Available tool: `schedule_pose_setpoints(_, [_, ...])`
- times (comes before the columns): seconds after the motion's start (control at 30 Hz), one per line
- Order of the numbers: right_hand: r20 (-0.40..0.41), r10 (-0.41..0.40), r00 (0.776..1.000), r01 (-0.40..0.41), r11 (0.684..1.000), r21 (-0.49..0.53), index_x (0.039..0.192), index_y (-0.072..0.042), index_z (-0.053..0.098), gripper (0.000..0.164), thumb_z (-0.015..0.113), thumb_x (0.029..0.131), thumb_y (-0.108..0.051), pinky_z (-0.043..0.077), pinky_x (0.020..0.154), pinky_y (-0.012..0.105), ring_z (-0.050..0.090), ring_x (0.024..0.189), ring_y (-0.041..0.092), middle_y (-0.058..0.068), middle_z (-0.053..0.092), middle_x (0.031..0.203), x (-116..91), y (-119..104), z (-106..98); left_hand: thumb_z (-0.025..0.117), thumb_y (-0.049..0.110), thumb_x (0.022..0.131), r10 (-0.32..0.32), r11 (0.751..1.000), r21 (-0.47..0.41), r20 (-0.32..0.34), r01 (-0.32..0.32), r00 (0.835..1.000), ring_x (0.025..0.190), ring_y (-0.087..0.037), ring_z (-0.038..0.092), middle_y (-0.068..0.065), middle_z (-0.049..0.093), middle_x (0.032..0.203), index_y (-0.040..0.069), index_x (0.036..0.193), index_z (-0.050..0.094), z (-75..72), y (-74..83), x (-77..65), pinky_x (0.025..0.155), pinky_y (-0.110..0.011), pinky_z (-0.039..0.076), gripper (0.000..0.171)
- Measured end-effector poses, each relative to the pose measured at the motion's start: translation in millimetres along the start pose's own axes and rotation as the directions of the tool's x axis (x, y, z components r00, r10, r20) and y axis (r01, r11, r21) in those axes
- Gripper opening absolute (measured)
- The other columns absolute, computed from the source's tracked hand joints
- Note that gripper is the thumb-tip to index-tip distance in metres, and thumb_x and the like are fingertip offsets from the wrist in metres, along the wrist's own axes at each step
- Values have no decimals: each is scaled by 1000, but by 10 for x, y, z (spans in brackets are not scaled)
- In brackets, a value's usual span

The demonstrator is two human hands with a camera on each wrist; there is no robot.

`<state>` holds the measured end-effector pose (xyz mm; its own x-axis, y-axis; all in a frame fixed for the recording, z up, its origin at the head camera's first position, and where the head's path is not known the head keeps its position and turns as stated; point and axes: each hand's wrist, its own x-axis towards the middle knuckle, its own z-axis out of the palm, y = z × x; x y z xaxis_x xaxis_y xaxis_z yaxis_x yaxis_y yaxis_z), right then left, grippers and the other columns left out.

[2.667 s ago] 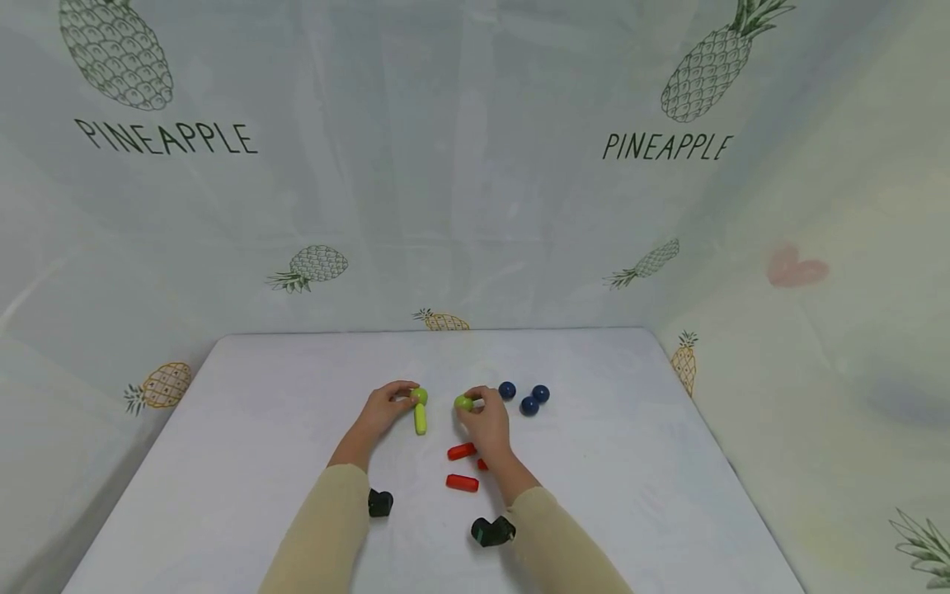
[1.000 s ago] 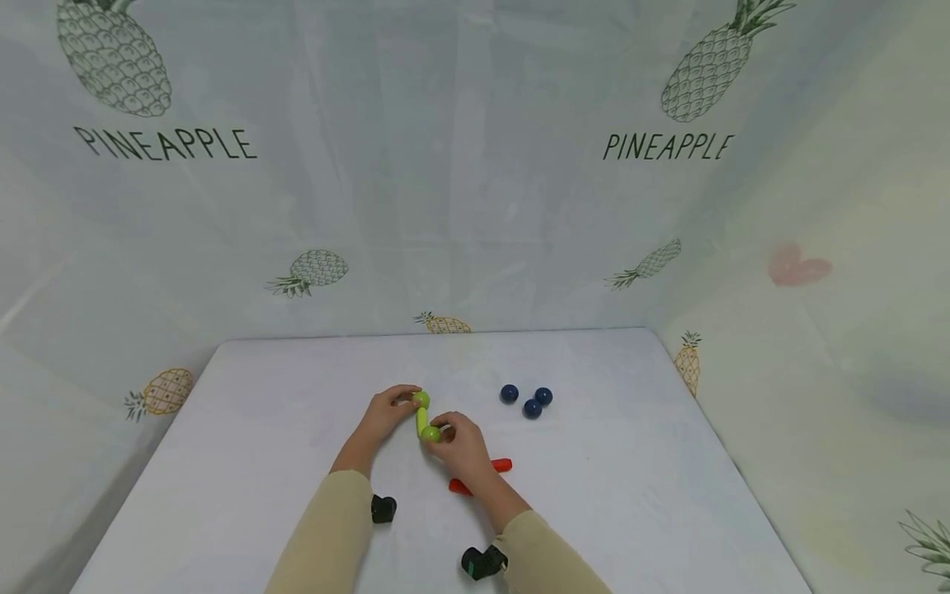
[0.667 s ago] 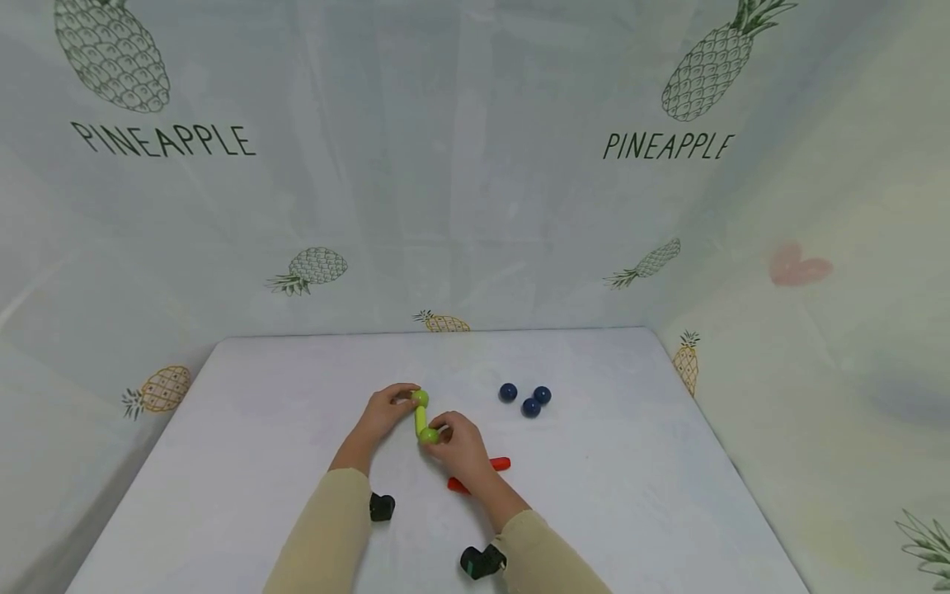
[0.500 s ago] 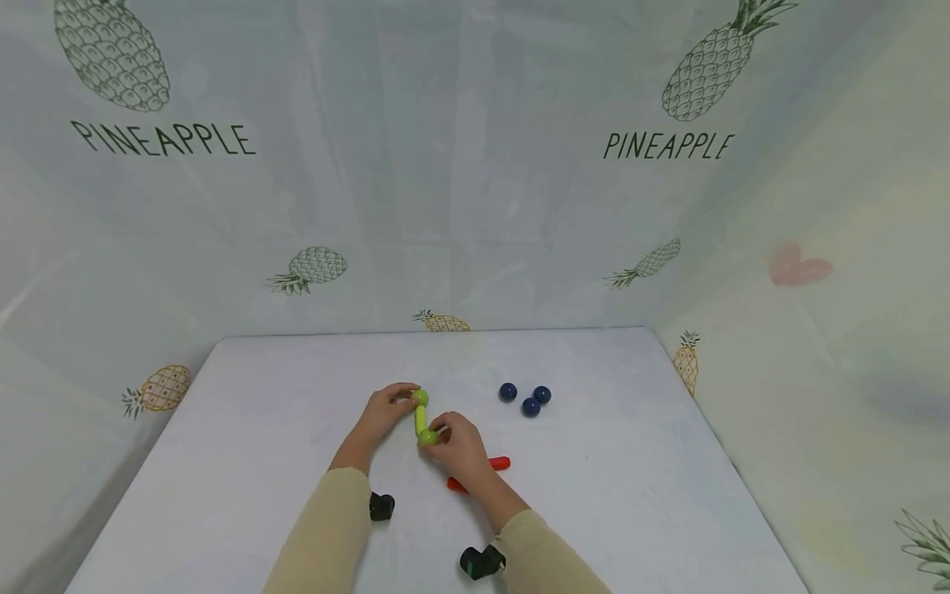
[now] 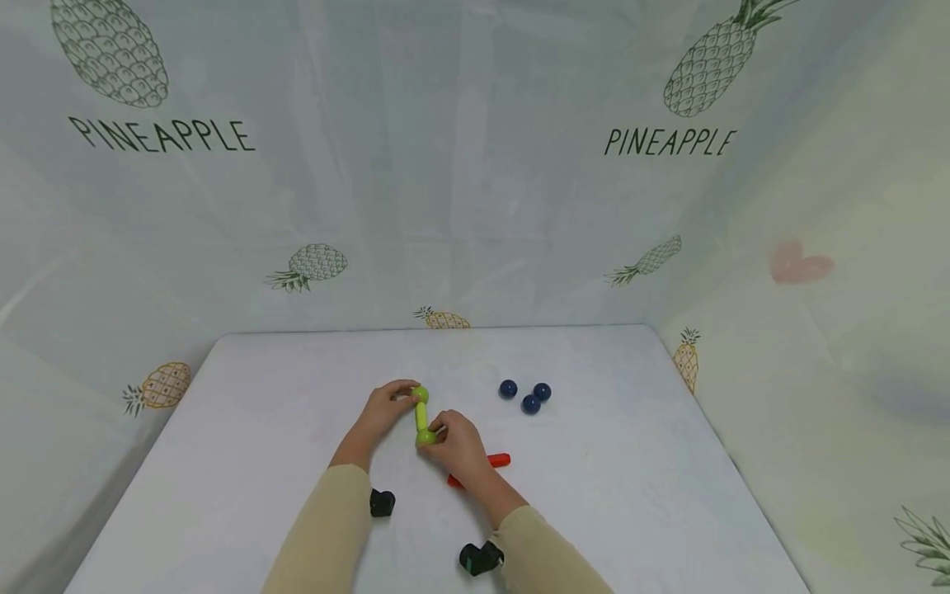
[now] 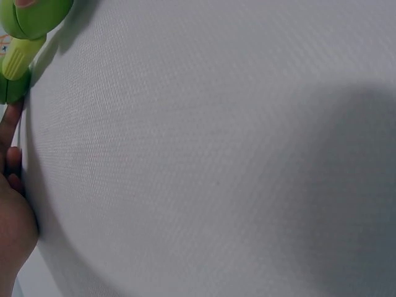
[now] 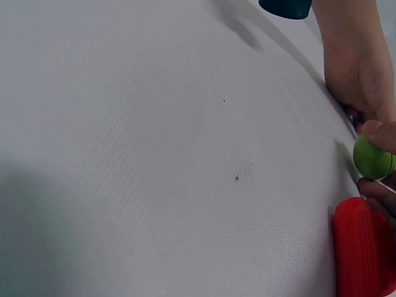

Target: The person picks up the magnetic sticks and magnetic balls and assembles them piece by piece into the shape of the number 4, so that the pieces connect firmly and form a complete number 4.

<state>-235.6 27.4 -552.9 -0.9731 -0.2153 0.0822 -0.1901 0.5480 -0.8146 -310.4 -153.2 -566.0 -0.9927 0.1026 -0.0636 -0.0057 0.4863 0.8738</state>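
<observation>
White table [image 5: 631, 462], left hand [image 5: 382, 410] pinching far green ball [image 5: 421, 393], right hand [image 5: 463, 450] pinching near green ball [image 5: 425, 438], yellow-green stick [image 5: 420, 416] between their fingers, red pieces [image 5: 500, 459] behind right fingers, blue balls [image 5: 531, 404] beyond them.

At the upper left, a ridged yellow-green rod [image 6: 23, 57] slants between two seamed green balls, the upper ball [image 6: 38, 18] cut by the frame with a fingertip of the right hand [image 6: 25, 2] against it, the lower ball [image 6: 15, 90] smaller in view. The left hand [image 6: 15, 224] lies along the left edge beneath, one finger reaching up to touch the lower ball. A finely textured pale tabletop [image 6: 179, 154] fills most of the rest, with a broad, soft shadow [image 6: 362, 179] down the right side
</observation>
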Motion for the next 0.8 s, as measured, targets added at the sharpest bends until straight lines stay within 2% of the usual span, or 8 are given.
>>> schedule_pose_setpoints(0.37, [7, 2, 1000, -2, 1000, -19, 90, -12, 64, 28, 86, 74, -16, 49, 67, 20, 56, 74, 5, -8, 55, 84, 15, -3, 0, 68, 24, 93, 1, 1000, 0, 6, -1, 1000, 125, -33, 49, -12, 65, 121, 13, 124, 66, -8, 40, -3, 104, -54, 35, 33])
schedule_pose_setpoints(0.8, [9, 8, 1000, -7, 1000, -30, 90, -12, 63, 29, 87, 74, -17, 47, 65, 20, 53, 72, 6, -7, 55, 82, 16, -6, 30, 68, 24, 93, 3, 1000, 4, 9, -3, 1000, 124, -33, 49, -13, 65, 120, 13, 124, 66, -10, 16, -4, 102, -53, 36, 33])
